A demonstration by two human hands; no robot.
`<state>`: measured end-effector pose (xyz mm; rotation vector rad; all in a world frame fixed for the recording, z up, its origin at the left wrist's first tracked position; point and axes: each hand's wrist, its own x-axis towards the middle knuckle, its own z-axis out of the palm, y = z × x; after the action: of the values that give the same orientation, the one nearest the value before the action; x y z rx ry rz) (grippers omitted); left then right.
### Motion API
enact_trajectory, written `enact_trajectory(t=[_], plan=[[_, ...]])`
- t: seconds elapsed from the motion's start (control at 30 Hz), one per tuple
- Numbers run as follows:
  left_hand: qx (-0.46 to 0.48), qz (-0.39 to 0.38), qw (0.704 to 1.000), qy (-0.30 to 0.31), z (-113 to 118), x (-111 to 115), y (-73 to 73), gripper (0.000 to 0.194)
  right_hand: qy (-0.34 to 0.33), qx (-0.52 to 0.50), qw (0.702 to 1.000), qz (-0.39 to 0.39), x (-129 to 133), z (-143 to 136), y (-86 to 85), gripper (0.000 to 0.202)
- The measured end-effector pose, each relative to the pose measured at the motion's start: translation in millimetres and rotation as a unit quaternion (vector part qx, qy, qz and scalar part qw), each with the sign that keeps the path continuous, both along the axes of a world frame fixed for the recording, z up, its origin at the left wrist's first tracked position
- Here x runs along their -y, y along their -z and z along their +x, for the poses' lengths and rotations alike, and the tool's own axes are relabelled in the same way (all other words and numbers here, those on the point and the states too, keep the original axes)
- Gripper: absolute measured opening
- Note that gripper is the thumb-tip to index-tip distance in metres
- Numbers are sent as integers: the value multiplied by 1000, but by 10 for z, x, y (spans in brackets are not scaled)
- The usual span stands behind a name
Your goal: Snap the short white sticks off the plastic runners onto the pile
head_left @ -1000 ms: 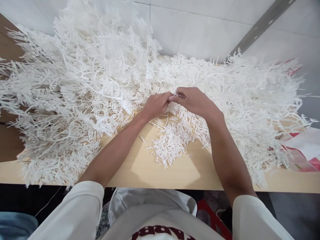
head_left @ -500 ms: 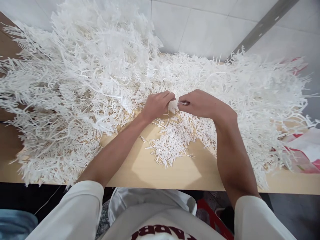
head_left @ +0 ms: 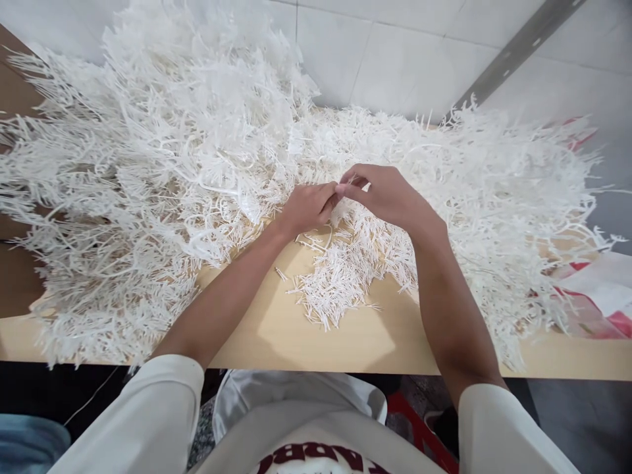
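Tan tbl (head_left: 320,349), wht strands (head_left: 340,283), tiles (head_left: 405,66) bhnd

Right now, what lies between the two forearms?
In the head view, a small heap of short white strands lies between them, on the pale tabletop.

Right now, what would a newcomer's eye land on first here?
The shaggy mass of white branching strands, heaped highest at the left and spread across much of the pale table. Next, the left hand and right hand, close together at the middle, with a patch of short white pieces on the table in front of the person.
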<state>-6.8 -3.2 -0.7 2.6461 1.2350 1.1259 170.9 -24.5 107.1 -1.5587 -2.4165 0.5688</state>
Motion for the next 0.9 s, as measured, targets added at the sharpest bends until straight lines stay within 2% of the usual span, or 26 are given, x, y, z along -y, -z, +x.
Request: enact_trajectory(t=[0.17, 0.3, 0.5, 0.73, 0.9], plan=[[2, 15, 1000, -25, 7, -7, -1, 28, 5, 37, 999, 22, -16, -14, -8, 38], [-26, 34, 998, -50, 34, 9, -3, 28, -3, 119, 992, 26, 8, 25, -33, 38], [-115, 80, 990, -19, 37, 39, -7, 18, -15, 207, 978, 33, 146, -74, -113, 36], [-132, 103, 986, -19, 39, 45, -15, 21, 3, 229, 973, -7, 255, -143, -232, 31], [-126, 124, 984, -25, 40, 63, -19, 25, -12, 258, 966, -4, 286, -157, -254, 27]])
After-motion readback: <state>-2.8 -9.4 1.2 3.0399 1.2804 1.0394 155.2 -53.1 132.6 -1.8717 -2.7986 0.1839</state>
